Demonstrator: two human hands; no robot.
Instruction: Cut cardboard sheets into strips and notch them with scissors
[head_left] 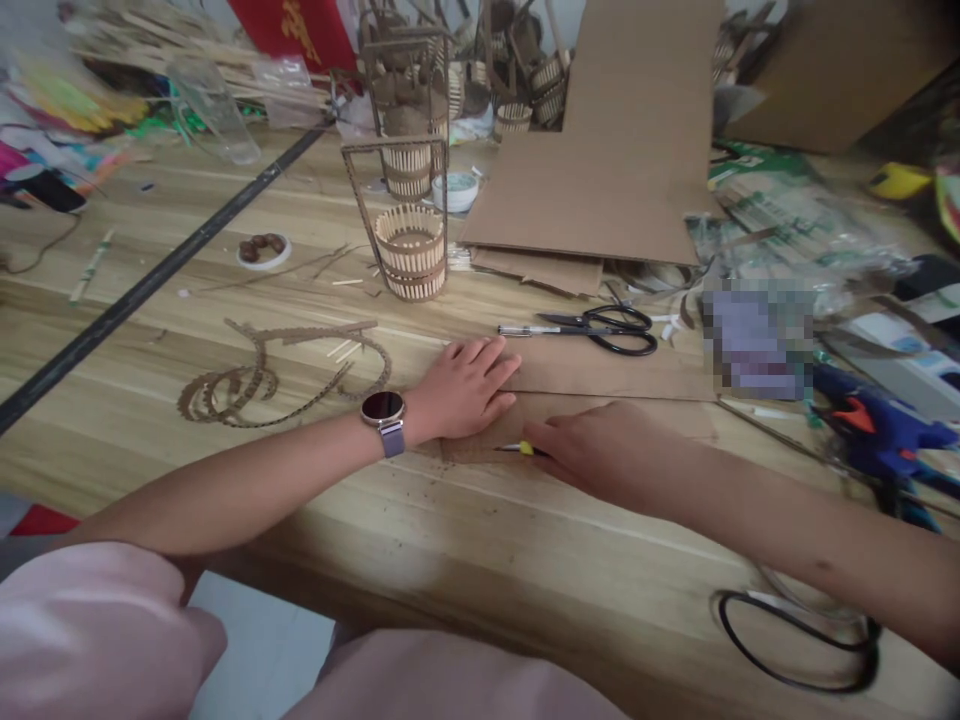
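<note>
My left hand (469, 385), with a watch on the wrist, lies flat with fingers spread on the left end of a cardboard piece (622, 370). In my closed right hand (592, 445) is a yellow craft knife (526, 448); its blade points left over the lower part of the cardboard, and most of its handle is hidden by the fingers. Whether the blade touches the cardboard I cannot tell. Just beyond my hands lie black-handled scissors (619, 328) and a pen (521, 330).
Small stick baskets (411, 250) with tall handles stand behind. Curled cardboard strips (225, 395) lie left, near a long black bar (172, 250). A large cardboard sheet (600, 190) leans at the back. To the right are a blue glue gun (885, 420) and a black cable (795, 680).
</note>
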